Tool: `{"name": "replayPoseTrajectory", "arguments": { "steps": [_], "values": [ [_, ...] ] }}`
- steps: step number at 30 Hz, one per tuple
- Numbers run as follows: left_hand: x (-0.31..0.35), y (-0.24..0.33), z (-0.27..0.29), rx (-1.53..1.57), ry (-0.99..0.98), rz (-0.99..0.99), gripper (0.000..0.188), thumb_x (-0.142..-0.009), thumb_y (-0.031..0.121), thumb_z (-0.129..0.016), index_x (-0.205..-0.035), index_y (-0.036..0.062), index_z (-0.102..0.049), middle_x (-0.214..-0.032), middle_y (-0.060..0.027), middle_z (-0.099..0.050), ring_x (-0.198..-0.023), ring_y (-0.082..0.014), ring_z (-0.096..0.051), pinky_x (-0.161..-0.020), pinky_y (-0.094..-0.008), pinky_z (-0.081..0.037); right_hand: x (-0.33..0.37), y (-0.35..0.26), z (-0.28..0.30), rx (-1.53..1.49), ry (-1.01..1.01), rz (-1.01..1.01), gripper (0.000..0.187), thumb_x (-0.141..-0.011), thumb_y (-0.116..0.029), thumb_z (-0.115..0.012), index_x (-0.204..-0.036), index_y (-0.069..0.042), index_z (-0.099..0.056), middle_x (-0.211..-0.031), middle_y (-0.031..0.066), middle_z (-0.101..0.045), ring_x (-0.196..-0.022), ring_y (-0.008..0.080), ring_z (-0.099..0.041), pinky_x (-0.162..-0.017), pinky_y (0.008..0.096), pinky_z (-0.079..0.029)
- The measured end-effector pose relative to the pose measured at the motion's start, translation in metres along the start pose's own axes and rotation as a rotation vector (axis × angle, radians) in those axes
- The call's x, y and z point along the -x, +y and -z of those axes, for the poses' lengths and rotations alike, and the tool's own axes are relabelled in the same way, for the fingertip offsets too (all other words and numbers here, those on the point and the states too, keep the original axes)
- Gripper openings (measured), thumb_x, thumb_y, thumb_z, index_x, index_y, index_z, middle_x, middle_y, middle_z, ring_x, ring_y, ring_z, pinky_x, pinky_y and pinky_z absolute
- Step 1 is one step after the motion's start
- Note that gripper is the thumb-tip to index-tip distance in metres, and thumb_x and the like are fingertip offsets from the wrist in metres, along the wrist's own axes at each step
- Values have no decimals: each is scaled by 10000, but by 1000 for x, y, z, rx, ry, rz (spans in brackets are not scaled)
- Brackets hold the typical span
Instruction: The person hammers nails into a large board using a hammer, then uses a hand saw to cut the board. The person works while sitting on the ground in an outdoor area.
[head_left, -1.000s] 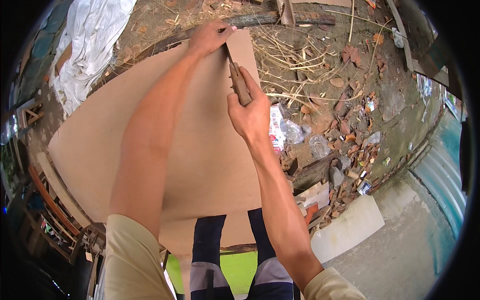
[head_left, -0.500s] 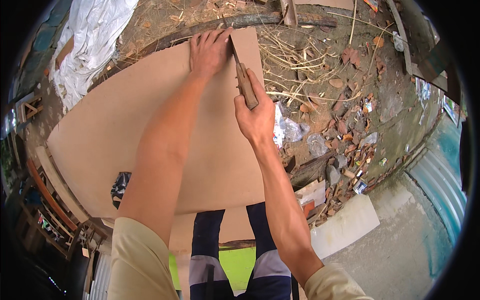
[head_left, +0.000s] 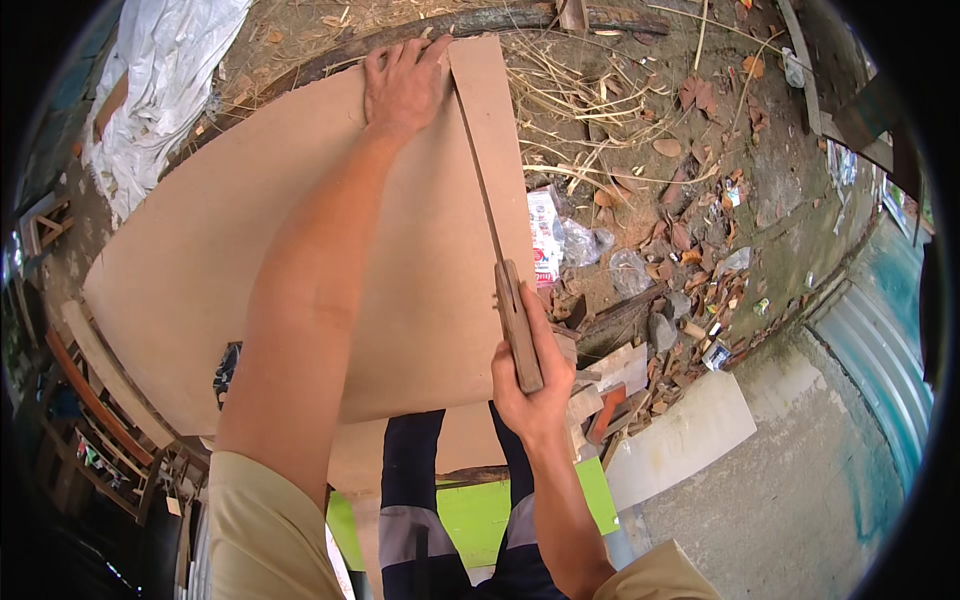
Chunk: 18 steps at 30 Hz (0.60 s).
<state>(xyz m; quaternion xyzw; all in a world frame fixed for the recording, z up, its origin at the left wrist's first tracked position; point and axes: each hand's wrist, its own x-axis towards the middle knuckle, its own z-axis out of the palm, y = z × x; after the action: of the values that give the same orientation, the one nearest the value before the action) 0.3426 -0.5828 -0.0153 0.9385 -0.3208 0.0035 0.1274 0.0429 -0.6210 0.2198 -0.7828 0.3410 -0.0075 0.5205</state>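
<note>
A large brown sheet of board point(head_left: 220, 260) lies in front of me, over my knees. My left hand point(head_left: 403, 92) rests on it near its far edge, palm down with the fingers apart. My right hand point(head_left: 532, 395) is wrapped around the wooden handle of a handsaw point(head_left: 516, 325), low by the board's right side. The thin dark blade runs from the handle up toward the board's far edge, beside the fingers of my left hand. To the right of the blade is a narrow strip of the same board point(head_left: 497, 140).
A dark log point(head_left: 470, 22) lies beyond the board. Dry stalks point(head_left: 580, 110), leaves and plastic litter cover the ground at right. A white sheet point(head_left: 165, 90) is at far left. A pale panel point(head_left: 685, 440) lies near the concrete, and a green panel point(head_left: 470, 520) shows below my legs.
My right hand has drawn the saw back toward me, so a much longer stretch of blade shows over the board. My left hand keeps its place on the board.
</note>
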Motion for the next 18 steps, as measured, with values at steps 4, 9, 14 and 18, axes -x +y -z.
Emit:
{"name": "replayPoseTrajectory", "arguments": {
  "steps": [4,9,14,18],
  "values": [
    [-4,4,4,5,-62,16,420,-1040,221,-468,-1449,294,-528,-1299,-9,-584,-1280,-165,-493,-1154,-450,-225,15,2,8,-41,9,-54,674,-818,41,-575,-1484,-4,-484,-1030,172,-753,-688,123,-697,-675,263,-557],
    [-2,2,1,9,-22,16,412,-1021,202,-489,-1416,293,-564,-1269,-3,-606,-1265,-180,-510,-1144,-452,-234,11,2,6,-53,-29,-50,688,-800,43,-577,-1482,-2,-487,-1030,167,-755,-694,108,-690,-677,256,-553],
    [-5,0,-4,49,1,19,403,-1016,202,-496,-1402,290,-576,-1244,4,-611,-1236,-182,-522,-1134,-450,-242,3,-1,6,-82,-28,-39,673,-808,32,-568,-1475,-5,-492,-1079,197,-746,-733,150,-719,-717,277,-563],
    [-9,0,-8,70,41,19,402,-1007,191,-513,-1389,288,-587,-1227,10,-620,-1224,-174,-525,-1136,-447,-234,-62,0,-19,-125,-1,-43,612,-839,12,-550,-1450,-14,-532,-1152,168,-731,-993,150,-702,-862,289,-537]
  ]
}}
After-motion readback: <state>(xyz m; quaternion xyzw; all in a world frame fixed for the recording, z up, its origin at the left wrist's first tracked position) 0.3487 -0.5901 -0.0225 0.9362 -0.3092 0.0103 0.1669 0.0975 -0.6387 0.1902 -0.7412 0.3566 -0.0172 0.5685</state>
